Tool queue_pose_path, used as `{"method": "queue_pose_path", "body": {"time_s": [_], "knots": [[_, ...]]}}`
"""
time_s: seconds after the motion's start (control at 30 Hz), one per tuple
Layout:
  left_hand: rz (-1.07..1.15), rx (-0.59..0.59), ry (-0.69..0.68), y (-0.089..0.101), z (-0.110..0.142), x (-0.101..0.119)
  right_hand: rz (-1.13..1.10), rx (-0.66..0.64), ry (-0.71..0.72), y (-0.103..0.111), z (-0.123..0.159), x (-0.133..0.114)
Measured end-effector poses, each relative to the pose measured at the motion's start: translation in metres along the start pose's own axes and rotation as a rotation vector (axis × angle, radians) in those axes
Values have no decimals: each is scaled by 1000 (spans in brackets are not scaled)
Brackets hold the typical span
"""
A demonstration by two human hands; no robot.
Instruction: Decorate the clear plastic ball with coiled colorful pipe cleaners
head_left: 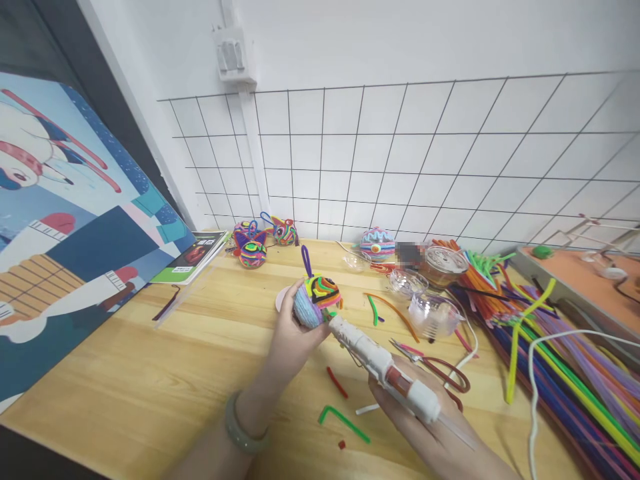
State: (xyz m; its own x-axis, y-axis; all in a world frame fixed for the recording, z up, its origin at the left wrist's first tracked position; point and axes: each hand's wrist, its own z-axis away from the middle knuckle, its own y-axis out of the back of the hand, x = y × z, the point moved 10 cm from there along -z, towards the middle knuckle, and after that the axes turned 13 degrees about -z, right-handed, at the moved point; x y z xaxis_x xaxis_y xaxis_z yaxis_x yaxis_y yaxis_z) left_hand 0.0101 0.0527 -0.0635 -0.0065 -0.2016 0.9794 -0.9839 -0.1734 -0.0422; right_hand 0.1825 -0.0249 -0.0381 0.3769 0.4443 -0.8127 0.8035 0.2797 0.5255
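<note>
In the head view, my left hand grips a ball ornament covered in coloured pipe cleaners, light blue on its left side and yellow, orange and black bands on top. A dark blue loop sticks up from it. My right hand is closed around a white glue gun, a clear glue stick coming out of its back end. The gun's nozzle meets the lower right of the ball, beside a small green piece; whether they touch is hard to tell.
Red-handled scissors and clear plastic shells lie right of the ball. Cut pieces, including a bent green pipe cleaner, lie in front. Bundled pipe cleaners and a white cord fill the right. Finished ornaments stand at the back.
</note>
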Motion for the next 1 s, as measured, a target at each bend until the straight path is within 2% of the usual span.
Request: {"method": "queue_pose_path", "body": {"time_s": [0.37,1.0], "knots": [[24,-10,10,-2,1,4,-7,2,9,-2,-3,-2],[-10,2,-19,3,0,2,18,106,30,13,-4,-6]]}}
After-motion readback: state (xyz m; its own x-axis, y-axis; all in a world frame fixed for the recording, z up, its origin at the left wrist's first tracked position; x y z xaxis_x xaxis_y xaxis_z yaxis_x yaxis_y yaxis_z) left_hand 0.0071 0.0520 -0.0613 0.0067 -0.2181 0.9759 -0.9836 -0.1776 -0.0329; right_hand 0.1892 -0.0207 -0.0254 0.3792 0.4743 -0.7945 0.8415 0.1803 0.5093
